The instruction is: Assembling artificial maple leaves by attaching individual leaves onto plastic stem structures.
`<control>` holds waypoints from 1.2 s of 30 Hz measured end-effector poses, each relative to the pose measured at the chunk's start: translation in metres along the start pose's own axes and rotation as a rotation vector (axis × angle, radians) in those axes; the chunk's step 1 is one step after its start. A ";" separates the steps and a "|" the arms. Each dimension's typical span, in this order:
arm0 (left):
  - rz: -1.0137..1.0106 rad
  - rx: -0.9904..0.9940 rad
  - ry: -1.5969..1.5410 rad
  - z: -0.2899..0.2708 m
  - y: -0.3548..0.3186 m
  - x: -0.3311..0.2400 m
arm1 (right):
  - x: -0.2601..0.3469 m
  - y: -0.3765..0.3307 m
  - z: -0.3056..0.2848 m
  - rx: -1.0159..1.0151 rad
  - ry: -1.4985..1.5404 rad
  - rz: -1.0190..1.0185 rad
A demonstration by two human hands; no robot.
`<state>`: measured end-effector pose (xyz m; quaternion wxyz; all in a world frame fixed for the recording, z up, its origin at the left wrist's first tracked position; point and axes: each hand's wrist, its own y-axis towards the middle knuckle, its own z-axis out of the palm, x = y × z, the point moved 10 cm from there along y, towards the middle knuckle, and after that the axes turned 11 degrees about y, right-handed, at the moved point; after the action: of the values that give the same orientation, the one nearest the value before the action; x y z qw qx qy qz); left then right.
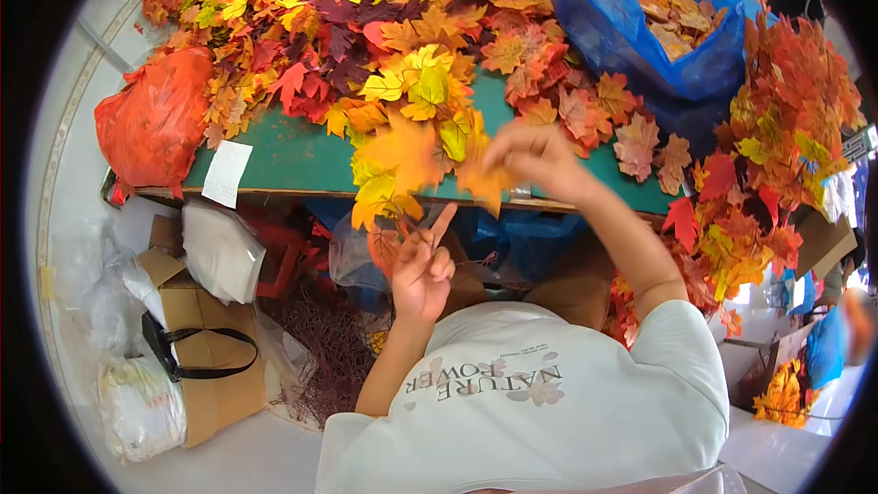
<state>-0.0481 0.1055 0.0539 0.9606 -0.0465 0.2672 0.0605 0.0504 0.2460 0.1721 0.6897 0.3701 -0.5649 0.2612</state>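
My right hand is above the table's front edge, fingers pinched on an orange artificial maple leaf, which is smeared by motion. Lower and to the left is my left hand, its index finger pointing up and the other fingers curled in. What those curled fingers hold is too small to make out. Beside them hangs a reddish-orange leaf. Between the hands and the pile, a cluster of yellow leaves droops over the edge, with a blurred yellow-orange leaf just right of it.
Heaped autumn leaves cover the back of the green table. A blue bag of leaves stands at right, a red plastic bag at left near a white paper slip. A cardboard box and dark stems lie below.
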 end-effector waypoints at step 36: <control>-0.018 -0.198 0.565 0.009 0.008 0.059 | -0.157 -0.134 0.007 -0.738 0.976 0.162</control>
<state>0.0050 0.1194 0.0303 0.8395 -0.1575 0.5163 0.0627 0.1146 0.1705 -0.0091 0.9292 -0.0993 -0.2637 0.2393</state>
